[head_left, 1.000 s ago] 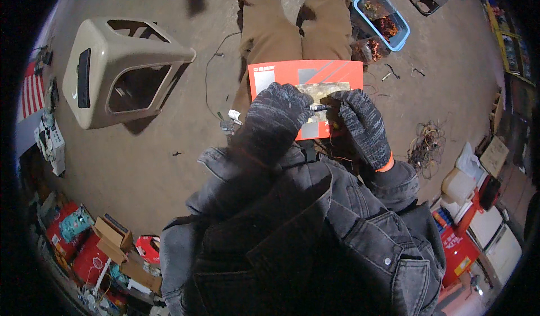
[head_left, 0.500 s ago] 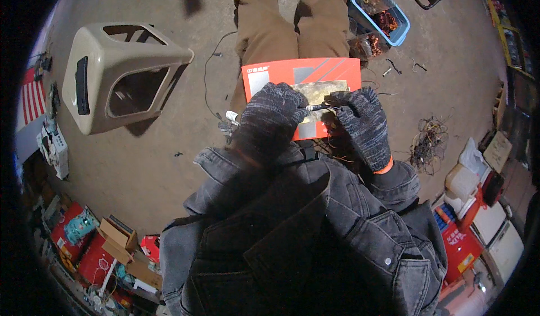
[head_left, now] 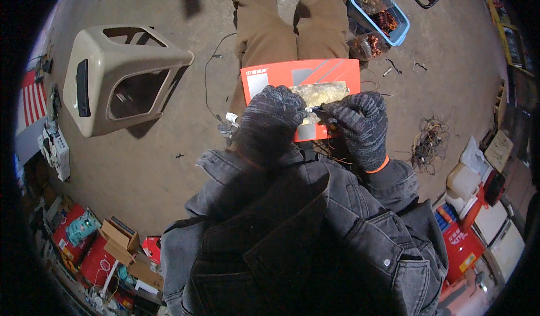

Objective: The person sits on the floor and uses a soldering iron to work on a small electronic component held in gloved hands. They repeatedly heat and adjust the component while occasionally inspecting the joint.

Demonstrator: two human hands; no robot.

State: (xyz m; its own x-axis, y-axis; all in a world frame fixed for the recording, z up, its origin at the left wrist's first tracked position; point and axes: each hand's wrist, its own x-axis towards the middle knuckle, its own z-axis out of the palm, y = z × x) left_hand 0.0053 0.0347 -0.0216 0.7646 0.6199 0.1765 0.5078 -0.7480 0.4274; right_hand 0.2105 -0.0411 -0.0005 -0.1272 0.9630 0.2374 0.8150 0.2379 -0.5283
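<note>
- The dark piece [head_left: 316, 108] sits between the two hands, over the orange board [head_left: 281, 70]; its ends are hidden by the gloves, so its full length cannot be told.
- The left hand [head_left: 274, 113] has a narrow grip, its fingertips apparently closed on the left end of the piece, where something white shows.
- The right hand [head_left: 360, 126] also has a narrow grip, with thumb and fingers seemingly pinched on the other end.
- Working it well probably means one hand anchors while the other makes small, steady moves; a sudden tug could slip through the knitted gloves.
- Pinching close to the spot being worked should give the best control, with the fingers clear of any sharp ends.
- The pale patch [head_left: 323, 93] on the board lies just beyond the piece and makes a good background to see against.
- The board lies across the brown trousers [head_left: 267, 32], so level thighs would help steady it.
- Farther right, the wire tangle [head_left: 430, 147] rests on the floor [head_left: 169, 169], well apart from the hands.
</note>
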